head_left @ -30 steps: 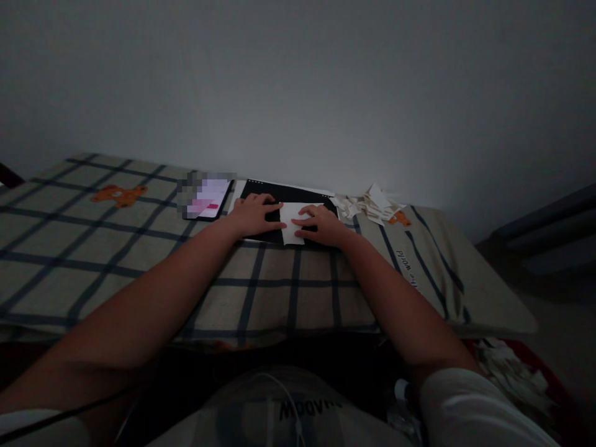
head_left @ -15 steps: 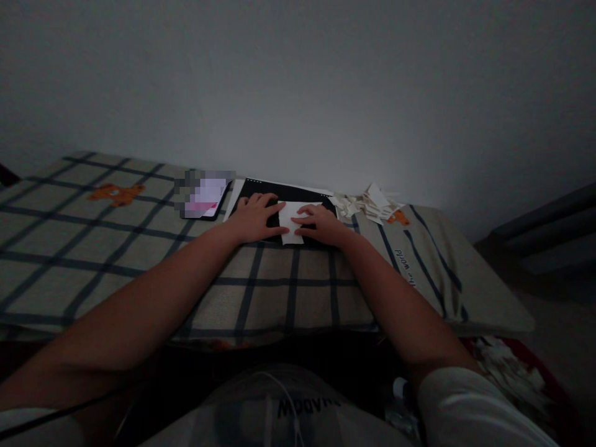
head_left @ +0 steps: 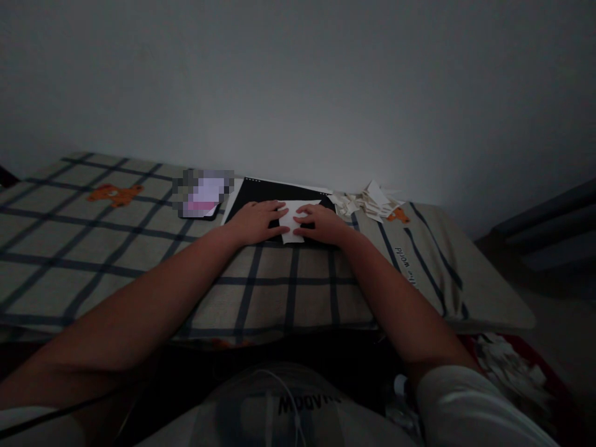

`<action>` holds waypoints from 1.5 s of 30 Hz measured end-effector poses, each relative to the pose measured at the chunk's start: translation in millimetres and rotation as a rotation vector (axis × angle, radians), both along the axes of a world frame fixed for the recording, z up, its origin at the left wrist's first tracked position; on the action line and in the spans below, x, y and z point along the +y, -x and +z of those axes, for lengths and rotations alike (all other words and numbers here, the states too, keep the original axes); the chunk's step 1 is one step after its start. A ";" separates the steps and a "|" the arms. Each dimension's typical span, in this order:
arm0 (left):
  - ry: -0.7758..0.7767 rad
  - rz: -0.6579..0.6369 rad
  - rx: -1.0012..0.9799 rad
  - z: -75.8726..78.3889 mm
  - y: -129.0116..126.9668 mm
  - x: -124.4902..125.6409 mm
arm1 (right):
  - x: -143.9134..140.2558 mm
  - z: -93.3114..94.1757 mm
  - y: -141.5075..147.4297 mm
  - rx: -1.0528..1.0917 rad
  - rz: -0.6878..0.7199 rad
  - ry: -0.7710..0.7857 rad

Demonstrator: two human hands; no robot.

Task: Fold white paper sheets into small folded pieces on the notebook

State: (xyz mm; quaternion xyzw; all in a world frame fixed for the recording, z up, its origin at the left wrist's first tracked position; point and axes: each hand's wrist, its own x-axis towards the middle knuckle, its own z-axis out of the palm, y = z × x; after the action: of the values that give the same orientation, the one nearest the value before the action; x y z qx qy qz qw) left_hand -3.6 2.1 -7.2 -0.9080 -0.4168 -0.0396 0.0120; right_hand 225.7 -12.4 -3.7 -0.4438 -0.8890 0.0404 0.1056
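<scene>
White paper [head_left: 287, 225] is touched by left hand [head_left: 255, 222] and right hand [head_left: 326, 224].
Fingers [head_left: 275, 215] of both are parted, released; scraps [head_left: 376, 200] are heaped between its two and three o'clock.

A checked tablecloth [head_left: 270, 301] carries 1 lit device [head_left: 205, 191], 1 black-topped pad [head_left: 267, 192], paper scraps [head_left: 375, 200].

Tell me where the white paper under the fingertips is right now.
In the head view, the white paper lies near the middle, on the black sheet, between the left hand and the right hand.
</scene>
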 end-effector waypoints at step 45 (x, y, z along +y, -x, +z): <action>0.048 0.002 0.026 -6.1 8.9 14.5 | -11.4 9.0 14.4 -0.227 -0.112 -0.035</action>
State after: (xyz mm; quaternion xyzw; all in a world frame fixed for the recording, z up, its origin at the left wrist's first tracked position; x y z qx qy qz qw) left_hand -12.5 16.6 -13.4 -0.9081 -0.4183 -0.0175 -0.0044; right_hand 211.4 -23.8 5.3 -0.4926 -0.8696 -0.0316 0.0140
